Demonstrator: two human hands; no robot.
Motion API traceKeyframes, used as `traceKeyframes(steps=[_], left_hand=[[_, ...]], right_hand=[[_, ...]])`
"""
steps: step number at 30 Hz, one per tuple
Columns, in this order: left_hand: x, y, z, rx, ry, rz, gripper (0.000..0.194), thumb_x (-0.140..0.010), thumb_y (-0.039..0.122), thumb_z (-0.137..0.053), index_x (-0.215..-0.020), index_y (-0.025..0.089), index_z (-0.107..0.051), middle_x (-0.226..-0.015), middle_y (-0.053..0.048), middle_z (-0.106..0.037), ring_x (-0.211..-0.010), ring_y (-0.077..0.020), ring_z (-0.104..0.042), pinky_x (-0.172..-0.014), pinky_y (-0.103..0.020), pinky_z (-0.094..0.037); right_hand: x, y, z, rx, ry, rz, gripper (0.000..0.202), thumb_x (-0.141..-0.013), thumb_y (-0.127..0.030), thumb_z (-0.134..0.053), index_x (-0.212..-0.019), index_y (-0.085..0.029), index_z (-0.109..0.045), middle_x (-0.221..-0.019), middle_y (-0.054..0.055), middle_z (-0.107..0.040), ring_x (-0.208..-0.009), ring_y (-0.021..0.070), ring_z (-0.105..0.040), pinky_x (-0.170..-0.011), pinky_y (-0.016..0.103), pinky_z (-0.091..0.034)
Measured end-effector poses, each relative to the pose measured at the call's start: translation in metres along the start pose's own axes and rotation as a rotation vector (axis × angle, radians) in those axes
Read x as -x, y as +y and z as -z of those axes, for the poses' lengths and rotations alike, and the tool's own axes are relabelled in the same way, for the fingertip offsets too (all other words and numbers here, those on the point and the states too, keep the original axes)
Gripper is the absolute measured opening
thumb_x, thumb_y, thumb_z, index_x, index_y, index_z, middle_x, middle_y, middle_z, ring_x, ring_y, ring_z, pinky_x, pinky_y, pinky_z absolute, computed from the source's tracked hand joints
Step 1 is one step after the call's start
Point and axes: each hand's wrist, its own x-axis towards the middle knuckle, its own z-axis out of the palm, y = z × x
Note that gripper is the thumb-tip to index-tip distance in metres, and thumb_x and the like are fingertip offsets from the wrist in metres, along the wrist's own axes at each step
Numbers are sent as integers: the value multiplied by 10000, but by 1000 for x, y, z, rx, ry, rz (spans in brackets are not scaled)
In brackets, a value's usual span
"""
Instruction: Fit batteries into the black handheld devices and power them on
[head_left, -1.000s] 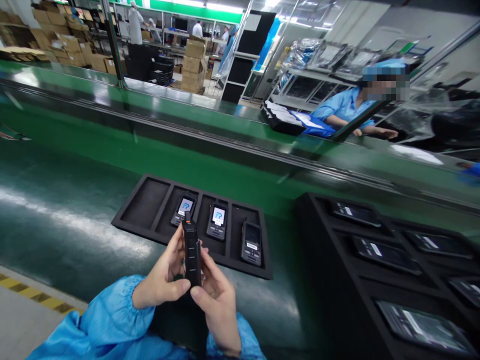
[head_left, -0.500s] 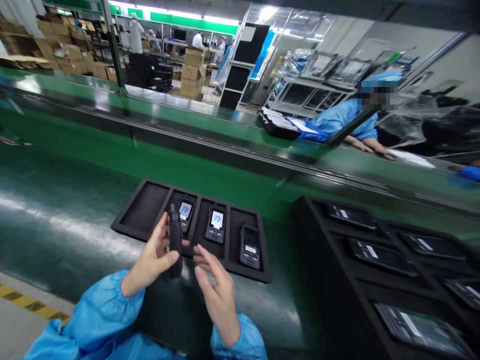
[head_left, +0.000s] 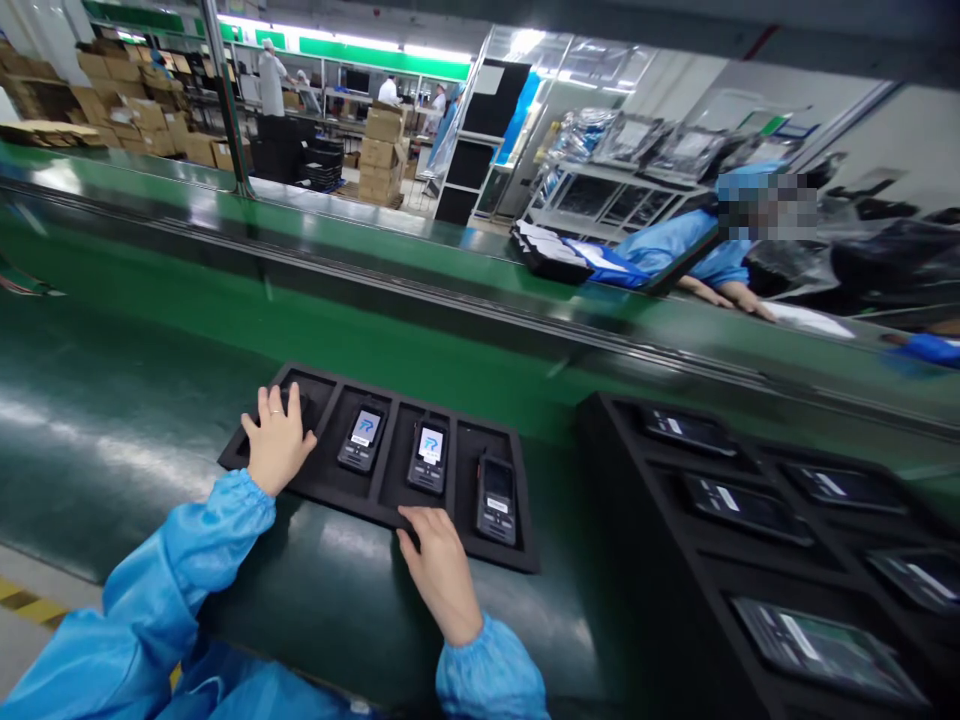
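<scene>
A black foam tray (head_left: pixel 466 549) with a row of slots lies on the green bench. My left hand (head_left: pixel 276 437) is over its leftmost slot, fingers spread, covering most of a dark device there. Two handheld devices with lit screens, one (head_left: pixel 362 437) in the second slot and one (head_left: pixel 428 456) in the third, lie face up. The rightmost slot bears a device with a dark screen (head_left: pixel 496 497). At the tray's near edge rests my right hand (head_left: pixel 441 565), fingers extended and holding nothing.
At the right stands a taller black foam tray (head_left: pixel 622 500) with several devices in its slots. Behind a metal rail, a person in blue (head_left: pixel 675 245) leans over the far bench beside a box of white items (head_left: pixel 551 250). Cardboard boxes (head_left: pixel 381 150) are stacked beyond.
My left hand has moved left and down to the leftmost slot, and the dark device it held upright is now in that slot under it. My right hand has come down to the tray's near edge.
</scene>
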Motion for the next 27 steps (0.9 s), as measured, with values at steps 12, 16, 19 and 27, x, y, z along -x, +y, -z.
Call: traceKeyframes(steps=[12,16,19,27], left_hand=[[25,58,-35,18,-240,-288,766,-781,346,-639,-1415,59,-321,-1053,-194,-573,-986,-333,-534,-846,-426,-437],[27,64,-36,80,-264,-231,780,-739,165,-627,-1433,65,-285,-1089,-217,-543,-1003,-347,-521,-852,-437,-433],[23,64,-35,197,-282,-181,777,-747,161,-623,-1442,111,-278,-1144,-218,-514,-1088,-374,-487,-900,-478,-412],[44,55,-7,856,-385,-143,673,-881,444,-456,-1432,145,-213,-1383,-153,-435,-1233,-248,-484,-1017,-355,-409]], right_hand=[[13,-23,40,163,-322,-111,164,-787,-203,-640,-925,-212,-729,-857,63,-717,-877,283,-654,-757,378,-527],[11,-30,37,168,-316,-145,168,-843,-206,-591,-958,-186,-712,-892,83,-713,-894,297,-655,-762,404,-531],[9,-32,31,154,-277,-163,195,-866,-201,-566,-1017,-172,-687,-918,90,-704,-907,300,-648,-766,421,-534],[8,-49,24,-270,421,55,269,-898,-248,-569,-1164,-210,-566,-1013,56,-659,-966,191,-608,-868,323,-505]])
